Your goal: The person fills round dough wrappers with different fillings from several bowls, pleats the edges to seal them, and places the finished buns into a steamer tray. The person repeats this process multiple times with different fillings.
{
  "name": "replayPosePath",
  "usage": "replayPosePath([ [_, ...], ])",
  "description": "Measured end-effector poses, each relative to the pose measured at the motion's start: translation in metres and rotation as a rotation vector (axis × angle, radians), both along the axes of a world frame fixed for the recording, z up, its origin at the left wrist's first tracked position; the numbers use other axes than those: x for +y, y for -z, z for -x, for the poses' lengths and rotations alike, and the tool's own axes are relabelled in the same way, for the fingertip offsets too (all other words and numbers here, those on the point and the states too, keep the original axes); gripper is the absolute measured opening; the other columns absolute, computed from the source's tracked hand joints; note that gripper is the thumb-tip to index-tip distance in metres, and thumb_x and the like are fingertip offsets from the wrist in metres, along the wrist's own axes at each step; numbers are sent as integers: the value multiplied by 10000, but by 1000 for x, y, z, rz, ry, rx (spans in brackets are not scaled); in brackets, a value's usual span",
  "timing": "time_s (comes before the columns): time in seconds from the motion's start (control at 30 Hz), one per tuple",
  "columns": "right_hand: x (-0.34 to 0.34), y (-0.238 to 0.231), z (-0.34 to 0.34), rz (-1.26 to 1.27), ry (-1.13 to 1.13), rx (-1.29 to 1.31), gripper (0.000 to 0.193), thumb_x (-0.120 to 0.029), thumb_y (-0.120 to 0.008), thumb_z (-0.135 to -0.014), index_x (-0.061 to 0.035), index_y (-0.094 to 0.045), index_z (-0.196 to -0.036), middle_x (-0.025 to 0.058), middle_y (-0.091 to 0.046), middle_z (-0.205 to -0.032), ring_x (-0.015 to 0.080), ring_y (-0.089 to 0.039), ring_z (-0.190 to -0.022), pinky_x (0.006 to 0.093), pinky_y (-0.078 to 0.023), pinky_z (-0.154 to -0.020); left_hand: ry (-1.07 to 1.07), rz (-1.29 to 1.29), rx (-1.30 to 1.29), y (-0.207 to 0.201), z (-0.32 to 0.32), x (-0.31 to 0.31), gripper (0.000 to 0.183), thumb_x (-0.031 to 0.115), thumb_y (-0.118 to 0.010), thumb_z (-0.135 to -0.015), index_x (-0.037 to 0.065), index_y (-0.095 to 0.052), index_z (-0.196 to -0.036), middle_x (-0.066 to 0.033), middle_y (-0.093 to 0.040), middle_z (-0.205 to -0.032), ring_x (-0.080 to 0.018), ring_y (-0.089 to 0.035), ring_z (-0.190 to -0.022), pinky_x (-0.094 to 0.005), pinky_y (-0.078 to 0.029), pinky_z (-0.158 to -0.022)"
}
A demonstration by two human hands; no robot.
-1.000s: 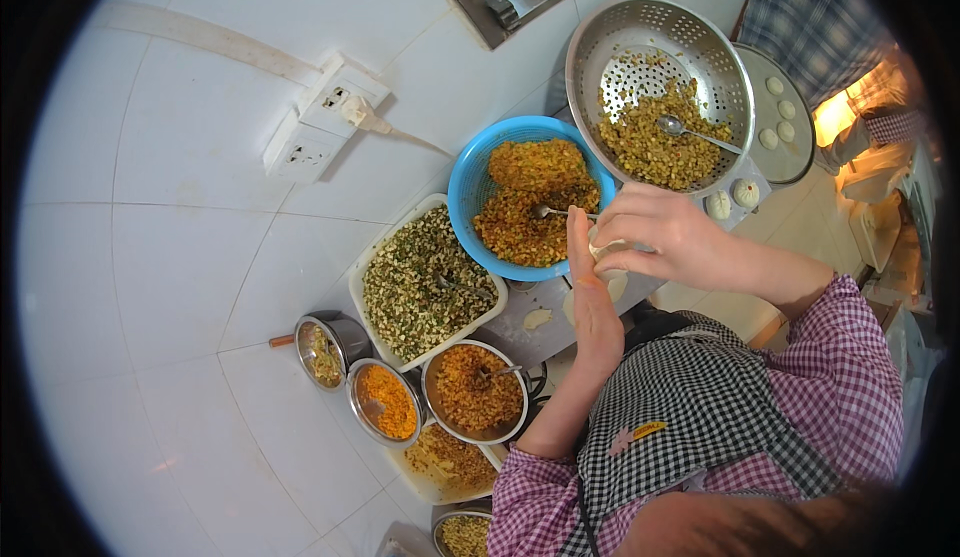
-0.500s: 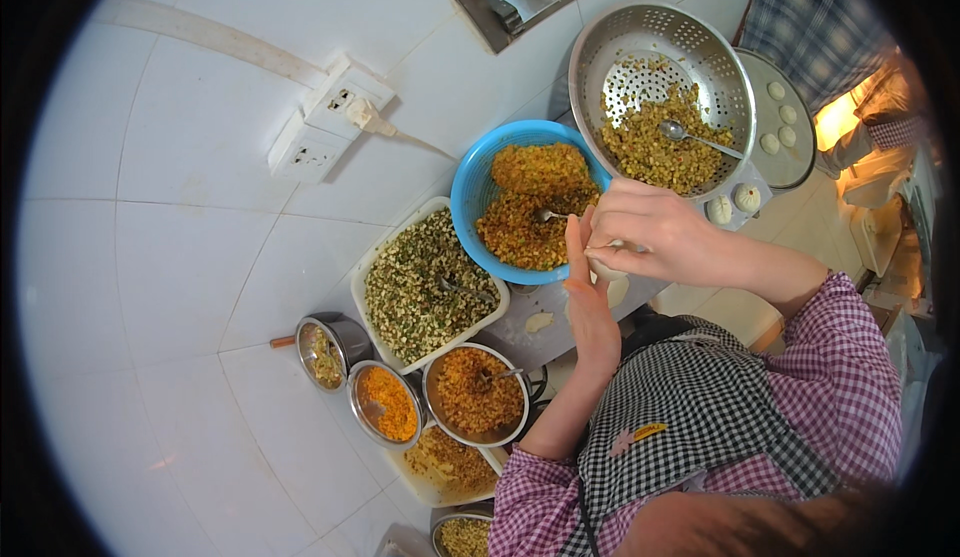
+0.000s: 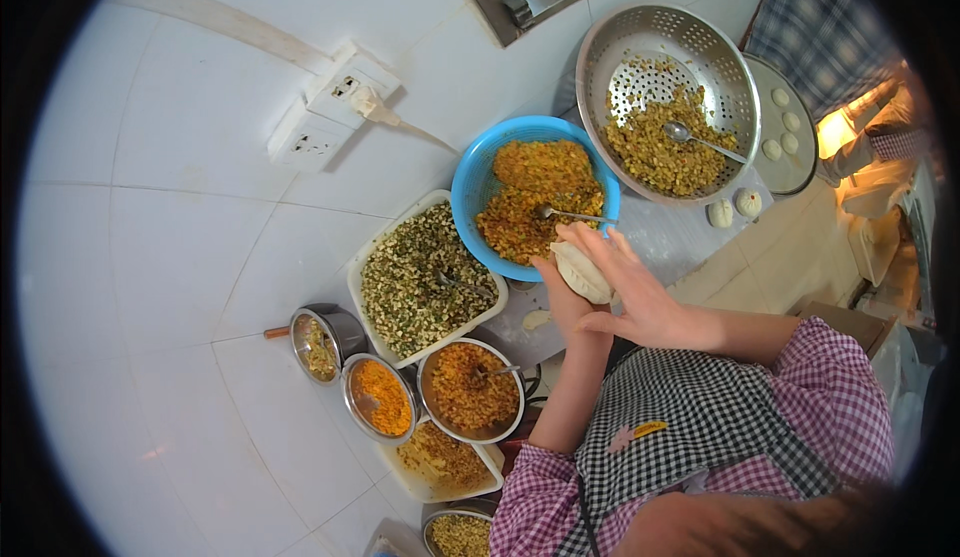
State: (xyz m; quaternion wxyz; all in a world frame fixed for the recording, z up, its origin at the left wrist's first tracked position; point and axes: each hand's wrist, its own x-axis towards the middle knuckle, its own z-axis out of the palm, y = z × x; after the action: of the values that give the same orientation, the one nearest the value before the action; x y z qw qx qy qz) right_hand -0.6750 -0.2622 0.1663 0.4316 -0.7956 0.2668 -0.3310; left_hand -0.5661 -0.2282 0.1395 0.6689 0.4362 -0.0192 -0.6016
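A pale, long stuffed dumpling [image 3: 582, 273] with a pleated seam sits between my two hands, just below the blue basin. My left hand [image 3: 568, 307] supports it from the left. From the right, my right hand [image 3: 640, 297] lies along it, fingers straight and pressed to its side. Nearest to them is the blue basin [image 3: 463, 197] of orange-brown chopped filling, with a spoon [image 3: 560, 213] stuck in it. A flat scrap of dough [image 3: 536, 319] lies on the worktop left of my left wrist.
A steel colander [image 3: 590, 107] with filling and a spoon stands at the upper right. Two round buns [image 3: 734, 210] sit beside it, and a round tray [image 3: 800, 172] holds several more. A white tub [image 3: 357, 287] of green filling and several steel bowls [image 3: 350, 409] line the tiled wall.
My right hand has moved down, from pinching the dough with bent fingers to lying straight along it. The dumpling now shows whole, its pleated seam visible.
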Motion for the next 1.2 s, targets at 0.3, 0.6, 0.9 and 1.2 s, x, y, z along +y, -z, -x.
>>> replayPosePath([
  [0.3, -36, 10, -20, 275, 44, -67, 984, -349, -783, -829, 6, -237, -1567, 149, -582, -1432, 363, -501, -1375, 616, -189, -1199, 4, 107, 148, -26, 4, 6, 608, 523, -237, -1102, 112, -288, -1547, -65, -470, -1476, -229, -500, -1350, -380, -445, -1108],
  [0.6, -28, -9, 4, 166, 133, -89, 135, -79, -790, -805, -48, -710, -909, 73, -638, -960, 252, -572, -876, 368, -473, -762, -132, 185, 134, -4, -18, 2, 497, 505, -252, -1108, 126, -468, -1344, -85, -614, -1208, -222, -617, -1113, -386, -526, -942],
  [0.9, -32, -9, 2, 22, 77, -41, 161, -79, -795, -804, -42, -690, -921, 58, -650, -901, 242, -570, -860, 359, -467, -751, -148, 174, -6, -12, -17, -4, 521, 519, -250, -1105, 117, -477, -1345, -89, -608, -1230, -219, -611, -1132, -378, -519, -933],
  [1.2, -52, -32, 6, 120, 73, -87, 141, -99, -782, -829, -41, -681, -908, 53, -649, -892, 245, -568, -846, 362, -458, -738, -125, 182, -143, -17, -10, -4, 579, 526, -213, -1105, 76, -484, -1349, -103, -572, -1297, -220, -560, -1208, -382, -448, -1045],
])
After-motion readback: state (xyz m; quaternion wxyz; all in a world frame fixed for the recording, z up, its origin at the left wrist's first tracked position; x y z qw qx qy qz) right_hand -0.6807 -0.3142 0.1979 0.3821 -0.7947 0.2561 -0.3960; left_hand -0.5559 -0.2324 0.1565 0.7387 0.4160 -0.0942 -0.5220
